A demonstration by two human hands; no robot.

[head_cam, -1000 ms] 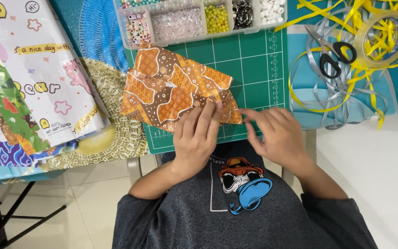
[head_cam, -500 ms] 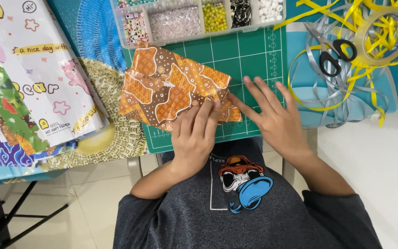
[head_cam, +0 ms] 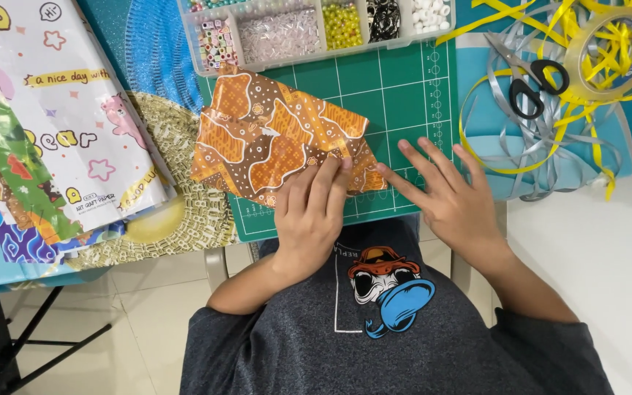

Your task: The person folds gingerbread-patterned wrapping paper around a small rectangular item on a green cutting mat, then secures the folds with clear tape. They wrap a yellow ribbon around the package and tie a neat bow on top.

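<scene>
A packet wrapped in orange and brown patterned paper (head_cam: 272,135) lies on a green cutting mat (head_cam: 396,88). My left hand (head_cam: 310,216) presses flat on the packet's near right corner, fingers together. Beside it, my right hand (head_cam: 448,201) rests on the mat with fingers spread, its index fingertip touching the packet's right end. Neither hand grips anything.
A clear compartment box of beads (head_cam: 316,25) stands at the mat's far edge. Black-handled scissors (head_cam: 524,73), a roll of clear tape (head_cam: 608,44) and tangled yellow and silver ribbon (head_cam: 543,132) lie at the right. Sheets of printed wrapping paper (head_cam: 60,124) lie at the left.
My right hand has opened from a curled pose and slid forward onto the mat, fingers spreading beside the packet. My left hand has stayed pressed on the packet.
</scene>
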